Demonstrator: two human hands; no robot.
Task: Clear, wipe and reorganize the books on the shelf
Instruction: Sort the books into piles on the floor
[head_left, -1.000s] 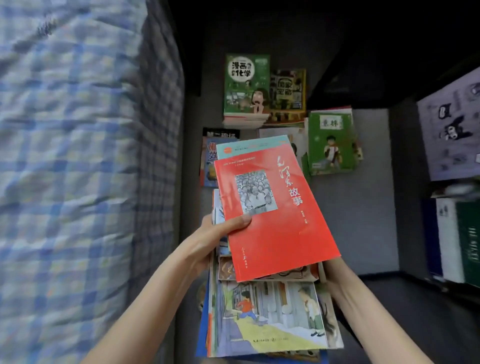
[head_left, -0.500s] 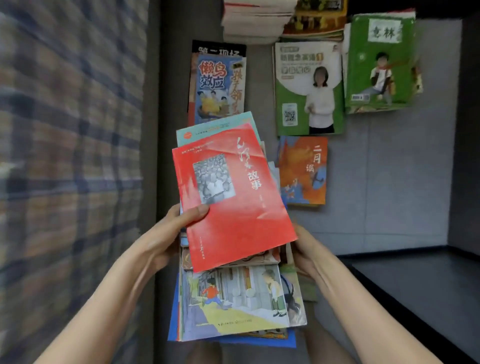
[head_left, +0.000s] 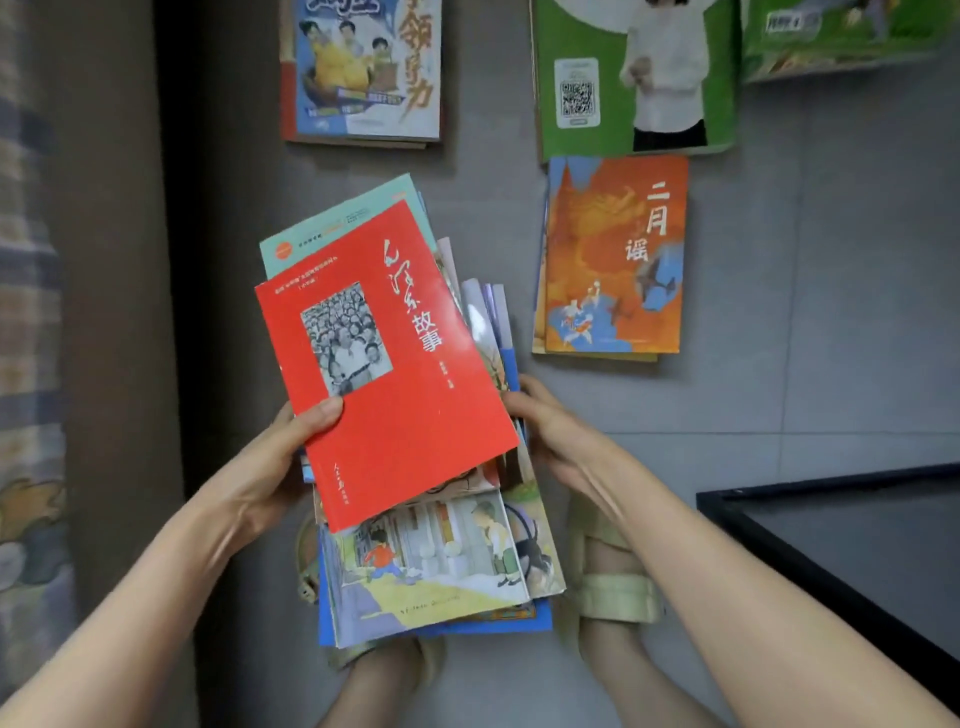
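Books filled both your hands: a loose, fanned stack (head_left: 436, 566) hung in the air over your sandal (head_left: 608, 597) and the grey floor (head_left: 841, 322), with a red book (head_left: 405, 379) lying askew on top. Your left hand (head_left: 260, 467) gripped the stack's left edge, with the thumb pressed on the red cover and the fingers hidden underneath. Your right hand (head_left: 561, 436) clasped the right edge with the thumb against the page sides. Its fingers were hidden under the books, so I could not tell how far they curled.

Farther off, other books lay flat on the floor. An orange book (head_left: 613, 260) lay just right of the stack's far end, and a green book (head_left: 634, 78) lay beyond it, their edges seeming to meet. A blue book (head_left: 363, 67) lay at the far left, well apart from those two. A black-framed surface (head_left: 831, 551) sat at the near right; it may have been the shelf.

You appeared to be in the clearing step, carrying books to the floor, with the wiping not yet begun. The next move called for setting the stack down on the bare patch between the blue and orange books. The covers were uneven and the red one could have slid, so the move needed both hands on the stack until its bottom met the floor.
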